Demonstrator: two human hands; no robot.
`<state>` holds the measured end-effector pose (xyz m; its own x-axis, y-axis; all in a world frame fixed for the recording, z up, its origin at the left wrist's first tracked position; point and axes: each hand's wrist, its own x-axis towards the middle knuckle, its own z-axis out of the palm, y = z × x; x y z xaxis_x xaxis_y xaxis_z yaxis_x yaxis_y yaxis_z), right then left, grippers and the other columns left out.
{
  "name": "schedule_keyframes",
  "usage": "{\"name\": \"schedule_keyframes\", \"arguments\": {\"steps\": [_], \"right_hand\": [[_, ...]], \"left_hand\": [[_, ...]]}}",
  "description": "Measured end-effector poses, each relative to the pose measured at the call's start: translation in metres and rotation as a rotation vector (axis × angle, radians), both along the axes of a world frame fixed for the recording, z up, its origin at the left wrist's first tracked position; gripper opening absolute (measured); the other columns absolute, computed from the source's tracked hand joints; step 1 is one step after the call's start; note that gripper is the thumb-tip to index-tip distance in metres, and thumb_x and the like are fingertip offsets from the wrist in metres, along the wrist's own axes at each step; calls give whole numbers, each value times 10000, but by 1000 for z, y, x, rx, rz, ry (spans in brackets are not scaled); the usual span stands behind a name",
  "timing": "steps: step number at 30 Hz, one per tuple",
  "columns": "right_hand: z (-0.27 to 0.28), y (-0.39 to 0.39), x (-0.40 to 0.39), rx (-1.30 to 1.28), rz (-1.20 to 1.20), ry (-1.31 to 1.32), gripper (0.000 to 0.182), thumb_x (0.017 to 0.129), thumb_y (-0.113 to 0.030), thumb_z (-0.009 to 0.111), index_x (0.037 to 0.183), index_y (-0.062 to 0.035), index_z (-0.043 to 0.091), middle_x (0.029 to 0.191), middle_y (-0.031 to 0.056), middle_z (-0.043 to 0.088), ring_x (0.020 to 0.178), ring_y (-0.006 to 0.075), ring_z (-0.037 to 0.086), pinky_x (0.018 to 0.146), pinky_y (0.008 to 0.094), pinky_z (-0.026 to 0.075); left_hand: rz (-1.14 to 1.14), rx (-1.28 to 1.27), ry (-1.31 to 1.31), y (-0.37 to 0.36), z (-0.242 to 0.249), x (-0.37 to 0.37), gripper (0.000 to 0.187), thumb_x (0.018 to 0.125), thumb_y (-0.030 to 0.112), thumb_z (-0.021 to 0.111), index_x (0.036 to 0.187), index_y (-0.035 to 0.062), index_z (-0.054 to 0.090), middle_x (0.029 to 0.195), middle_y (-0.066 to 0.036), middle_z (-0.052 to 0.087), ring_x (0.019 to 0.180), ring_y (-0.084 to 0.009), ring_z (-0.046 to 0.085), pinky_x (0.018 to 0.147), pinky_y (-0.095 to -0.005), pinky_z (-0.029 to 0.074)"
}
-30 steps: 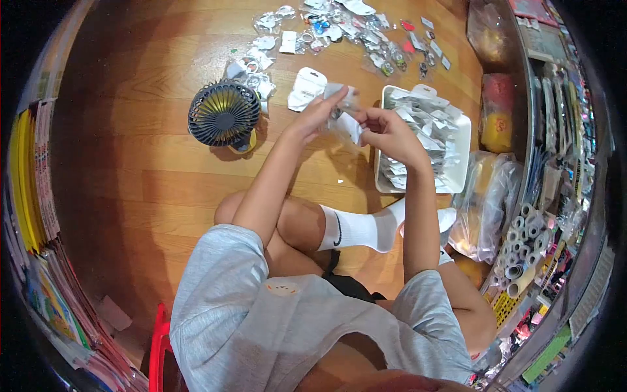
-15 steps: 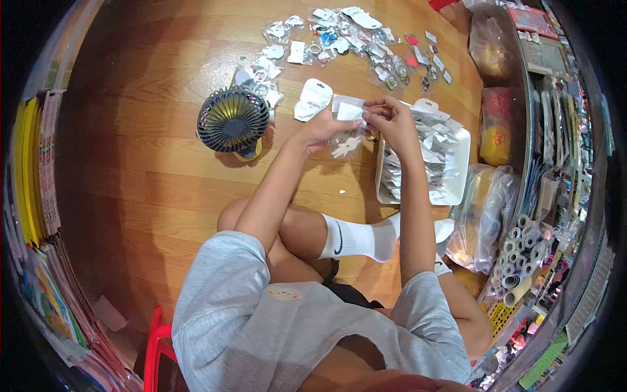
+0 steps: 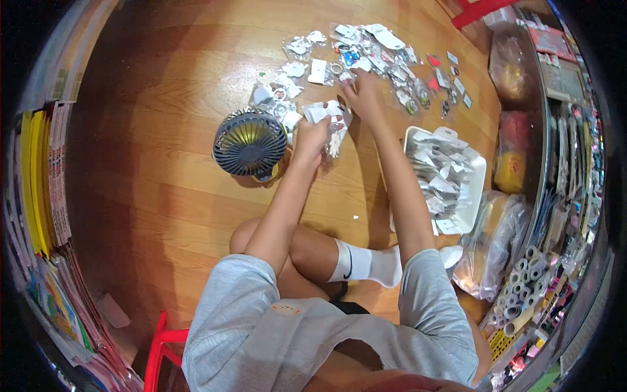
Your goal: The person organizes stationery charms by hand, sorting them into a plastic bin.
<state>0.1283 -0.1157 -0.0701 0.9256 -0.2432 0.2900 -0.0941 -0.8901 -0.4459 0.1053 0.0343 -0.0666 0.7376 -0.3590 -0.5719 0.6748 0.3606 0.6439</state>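
Observation:
My left hand point(image 3: 311, 140) is closed on a small clear plastic packet point(image 3: 336, 138) with a white card and a pale shape inside. Reaching forward, my right hand point(image 3: 364, 98) has its fingers apart at the near edge of a pile of small packaged trinkets point(image 3: 372, 49). Its fingertips overlap packets there, beside a white card point(image 3: 318, 71). A white, hang-holed packet point(image 3: 324, 111) lies just beyond my left hand, partly covered by it.
A dark desk fan point(image 3: 250, 143) stands left of my left hand. On the right, a white tray point(image 3: 475, 189) holds many white-carded packets. Shelves of stock point(image 3: 555, 150) line the right side, with books point(image 3: 39, 183) on the left. A red stool point(image 3: 159, 346) is behind left.
My right hand has left the clear packet and moved forward to the pile. My left hand keeps the packet and has tilted it. The view has shifted slightly.

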Motion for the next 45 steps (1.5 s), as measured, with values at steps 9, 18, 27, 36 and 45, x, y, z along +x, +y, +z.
{"name": "schedule_keyframes", "arguments": {"steps": [9,18,27,36,45], "right_hand": [[-6,7,-11,95,-159,-52,178,810,-156,474,859,-10,563,608,150,558,556,320,550,516,372,427],[44,37,-101,8,396,-35,321,706,-33,563,1026,-38,536,973,145,560,915,271,537,777,352,426],[58,26,-64,622,193,185,276,778,-231,557,938,-8,588,901,156,584,830,262,567,756,347,436],[-10,52,47,252,-352,231,351,688,-301,614,773,39,585,781,183,590,660,308,569,624,375,441],[41,11,-4,1181,-156,-68,77,703,-56,510,769,-20,527,693,21,542,632,118,525,556,241,421]], "left_hand": [[134,-77,4,-5,-5,1,217,799,0,438,1008,-43,476,864,-166,588,723,-234,606,591,-301,510],[66,-434,261,0,18,3,378,859,381,407,998,37,484,867,-98,571,719,-205,574,664,-324,462],[46,-315,211,3,4,2,290,801,33,437,1085,-25,431,927,-151,558,814,-236,575,689,-351,495],[209,-126,42,3,-20,4,355,769,-30,447,1121,-17,405,976,-151,530,818,-239,575,671,-350,505],[275,-217,107,-1,-10,2,388,731,-55,499,1111,-41,422,968,-132,535,829,-208,560,679,-301,477]]}}
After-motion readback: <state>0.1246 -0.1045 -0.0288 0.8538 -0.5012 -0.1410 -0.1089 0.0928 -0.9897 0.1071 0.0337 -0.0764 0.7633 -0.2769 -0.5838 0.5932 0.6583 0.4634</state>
